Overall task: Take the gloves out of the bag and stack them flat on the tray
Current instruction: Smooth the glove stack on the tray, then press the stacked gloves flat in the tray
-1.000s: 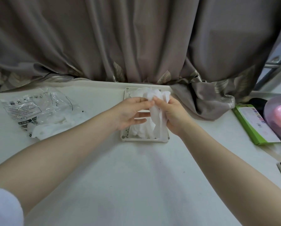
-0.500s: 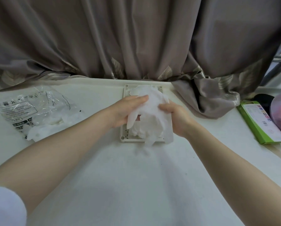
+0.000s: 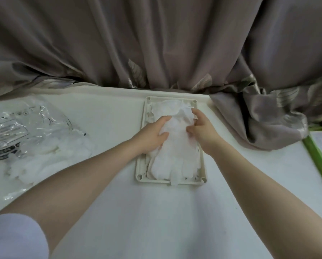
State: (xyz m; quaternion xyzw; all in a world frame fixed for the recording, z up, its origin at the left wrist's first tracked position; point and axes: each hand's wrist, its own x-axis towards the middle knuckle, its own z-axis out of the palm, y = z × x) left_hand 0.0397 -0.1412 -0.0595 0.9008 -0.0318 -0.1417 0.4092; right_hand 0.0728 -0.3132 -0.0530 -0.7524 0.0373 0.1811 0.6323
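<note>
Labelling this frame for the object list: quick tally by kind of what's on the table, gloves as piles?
Beige rectangular plastic tray: 1
Clear crinkled plastic bag: 1
Piles of thin white gloves: 2, one on the tray, one spilling from the bag; gloves per pile cannot be told
Green-edged flat box: 1
Hands: 2, left, right, both on the tray pile
Total: 7

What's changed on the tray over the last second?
The glove, held bunched up above the tray a second ago, has come down and now lies spread on the stack. The left hand presses it flat; the right hand pinches its cuff end. The bag and the green box lie as before.
</note>
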